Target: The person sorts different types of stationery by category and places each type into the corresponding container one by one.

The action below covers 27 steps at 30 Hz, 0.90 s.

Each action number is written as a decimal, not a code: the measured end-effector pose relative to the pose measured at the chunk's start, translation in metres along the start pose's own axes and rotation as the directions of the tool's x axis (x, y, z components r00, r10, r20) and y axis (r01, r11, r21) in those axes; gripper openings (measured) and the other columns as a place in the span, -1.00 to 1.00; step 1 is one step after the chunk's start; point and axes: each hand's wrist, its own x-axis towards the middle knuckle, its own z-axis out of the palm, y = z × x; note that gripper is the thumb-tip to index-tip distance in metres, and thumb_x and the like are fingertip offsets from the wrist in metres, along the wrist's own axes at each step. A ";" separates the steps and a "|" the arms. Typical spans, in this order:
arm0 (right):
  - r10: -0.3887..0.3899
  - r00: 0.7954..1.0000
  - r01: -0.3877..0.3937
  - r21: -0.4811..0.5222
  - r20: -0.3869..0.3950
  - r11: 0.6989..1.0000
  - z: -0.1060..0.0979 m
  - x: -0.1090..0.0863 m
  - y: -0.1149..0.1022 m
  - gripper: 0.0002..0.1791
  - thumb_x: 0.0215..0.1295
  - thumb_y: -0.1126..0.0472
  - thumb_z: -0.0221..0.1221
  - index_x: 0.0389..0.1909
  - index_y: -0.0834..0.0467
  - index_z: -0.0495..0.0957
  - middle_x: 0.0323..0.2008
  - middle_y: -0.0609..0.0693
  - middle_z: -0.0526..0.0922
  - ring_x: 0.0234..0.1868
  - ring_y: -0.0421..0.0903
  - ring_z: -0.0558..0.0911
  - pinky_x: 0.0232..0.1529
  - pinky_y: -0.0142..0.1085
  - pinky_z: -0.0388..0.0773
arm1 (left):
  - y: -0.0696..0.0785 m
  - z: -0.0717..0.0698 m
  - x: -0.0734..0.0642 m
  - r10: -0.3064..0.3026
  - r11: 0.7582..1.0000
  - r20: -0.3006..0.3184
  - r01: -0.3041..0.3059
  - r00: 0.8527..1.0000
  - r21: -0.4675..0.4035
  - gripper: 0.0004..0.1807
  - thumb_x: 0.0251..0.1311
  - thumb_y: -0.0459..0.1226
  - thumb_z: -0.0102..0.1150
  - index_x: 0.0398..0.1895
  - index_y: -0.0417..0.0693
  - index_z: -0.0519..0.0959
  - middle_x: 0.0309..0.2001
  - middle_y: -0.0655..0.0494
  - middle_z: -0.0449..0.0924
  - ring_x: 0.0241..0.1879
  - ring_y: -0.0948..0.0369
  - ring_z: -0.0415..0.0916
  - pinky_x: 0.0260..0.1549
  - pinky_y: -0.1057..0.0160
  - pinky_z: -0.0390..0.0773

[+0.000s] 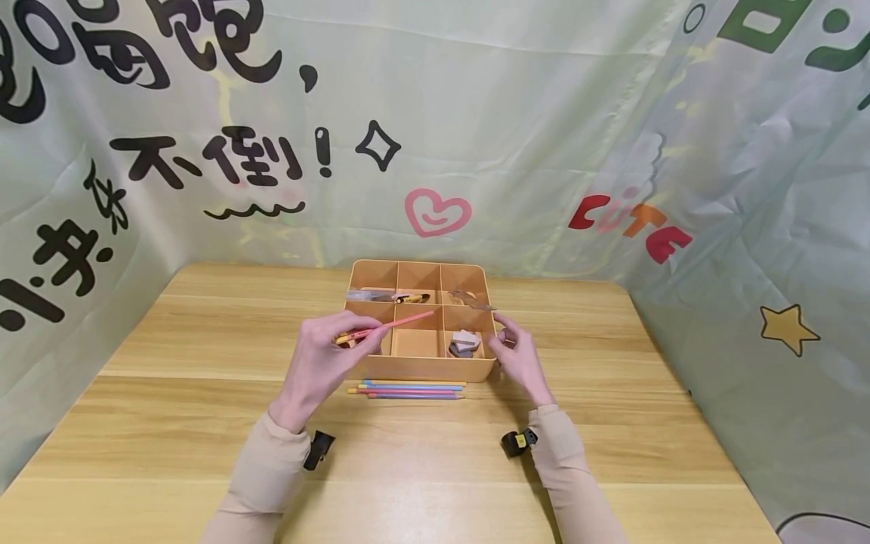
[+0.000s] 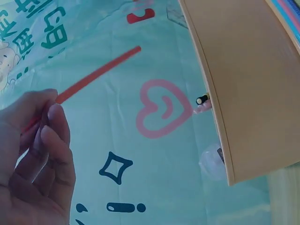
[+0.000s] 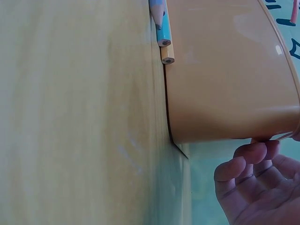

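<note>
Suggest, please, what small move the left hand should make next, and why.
Perhaps lower the red pencil into the front middle compartment of the organizer: the left hand holds it seemingly above there, that compartment's floor looks bare, and the right hand touches the organizer.

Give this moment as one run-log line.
left hand: holds red pencil above box rim | right hand: touches box right side | other pencils: lie along box front

sleeves [image 1: 265, 476]: beige | wrist cameras [image 1: 319, 450]: black, yellow patch [image 1: 521, 440] on right | hands [image 1: 318, 363]: bare
</note>
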 end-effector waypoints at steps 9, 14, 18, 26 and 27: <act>0.003 1.000 -0.003 0.005 -0.003 1.000 -0.001 0.000 -0.001 -0.42 0.37 0.39 0.11 0.40 0.37 0.33 -0.51 0.08 0.51 -0.64 -0.20 0.44 -0.59 -0.46 0.42 | 0.000 0.006 -0.002 0.002 0.992 -0.020 0.001 1.000 0.127 -0.89 -0.04 -0.45 0.52 -0.41 -0.24 0.77 -0.54 0.06 0.74 -0.62 0.31 0.61 -0.59 0.54 0.55; 0.004 1.000 -0.004 0.012 0.004 1.000 -0.001 -0.001 -0.004 -0.43 0.38 0.38 0.12 0.40 0.37 0.33 -0.51 0.07 0.52 -0.63 -0.20 0.45 -0.58 -0.45 0.43 | -0.003 0.013 -0.004 0.004 0.968 0.051 -0.017 0.999 0.252 -0.89 0.02 -0.38 0.50 -0.38 -0.23 0.76 -0.55 0.06 0.71 -0.66 0.35 0.46 -0.65 0.51 0.41; 0.008 1.000 -0.008 0.015 0.002 1.000 -0.001 -0.001 -0.004 -0.43 0.37 0.38 0.12 0.40 0.36 0.34 -0.51 0.05 0.52 -0.63 -0.21 0.45 -0.58 -0.45 0.42 | -0.003 0.018 -0.005 -0.011 0.951 0.110 -0.024 0.994 0.309 -0.91 0.12 -0.34 0.44 -0.36 -0.22 0.76 -0.50 0.05 0.73 -0.63 0.32 0.48 -0.62 0.43 0.42; 0.009 1.000 -0.009 0.011 -0.002 1.000 -0.001 0.000 -0.001 -0.42 0.36 0.39 0.12 0.40 0.36 0.34 -0.52 0.04 0.50 -0.65 -0.21 0.43 -0.63 -0.45 0.41 | -0.001 0.032 -0.010 -0.047 0.911 0.189 -0.035 0.981 0.411 -0.91 0.18 -0.36 0.39 -0.30 -0.23 0.76 -0.43 0.03 0.77 -0.54 0.22 0.63 -0.57 0.30 0.59; 0.007 1.000 -0.007 0.013 -0.003 1.000 0.000 0.000 -0.001 -0.42 0.36 0.39 0.12 0.40 0.36 0.34 -0.51 0.07 0.50 -0.65 -0.20 0.43 -0.63 -0.45 0.41 | -0.001 0.034 -0.011 -0.047 0.909 0.197 -0.040 0.979 0.416 -0.92 0.18 -0.37 0.39 -0.30 -0.22 0.76 -0.43 0.04 0.78 -0.52 0.21 0.64 -0.57 0.30 0.59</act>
